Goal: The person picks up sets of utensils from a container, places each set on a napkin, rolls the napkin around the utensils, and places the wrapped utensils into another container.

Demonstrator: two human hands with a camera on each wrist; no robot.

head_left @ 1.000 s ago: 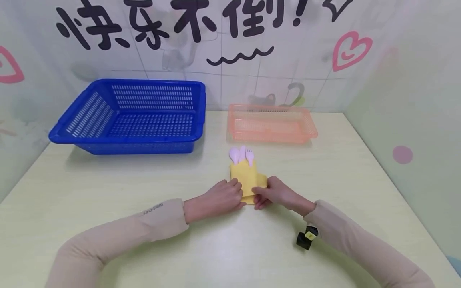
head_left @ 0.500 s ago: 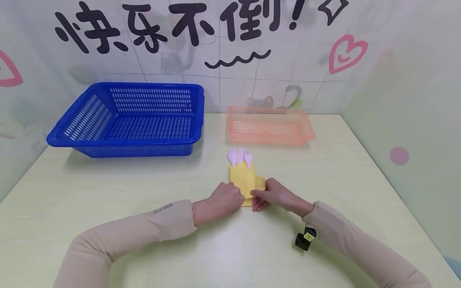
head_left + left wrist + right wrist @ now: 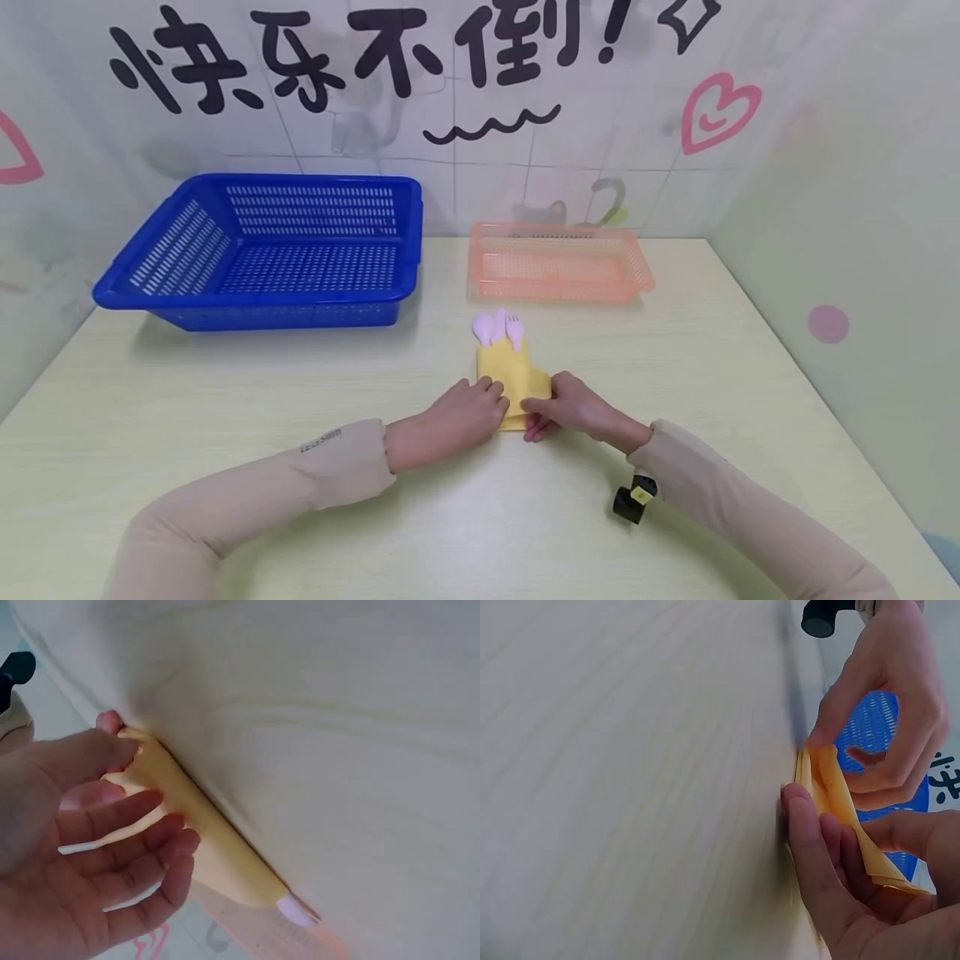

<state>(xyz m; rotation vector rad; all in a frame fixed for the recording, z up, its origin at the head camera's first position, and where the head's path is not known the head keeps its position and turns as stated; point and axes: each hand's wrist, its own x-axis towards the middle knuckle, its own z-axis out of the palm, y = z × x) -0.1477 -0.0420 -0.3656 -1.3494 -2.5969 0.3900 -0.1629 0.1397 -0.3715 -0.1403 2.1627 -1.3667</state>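
A folded yellow napkin lies on the table with a pale pink spoon, knife and fork sticking out of its far end. My left hand is at the napkin's lower left corner. Its thumb touches the near edge and its bent fingers lie against the cloth in the left wrist view. From the right, my right hand pinches the near right part, thumb on top and fingers beneath. The napkin's loose right flap sits beside that hand. The cutlery handles are hidden inside the cloth.
At the back left stands a big blue plastic basket. A shallow pink basket is at the back right, behind the cutlery. A printed wall rises behind the pale wooden table. A black camera hangs at the right cuff.
The left hand's fingers have spread slightly and shifted along the napkin's lower left corner. The right hand keeps its pinch. The whole scene sits slightly lower in the head view.
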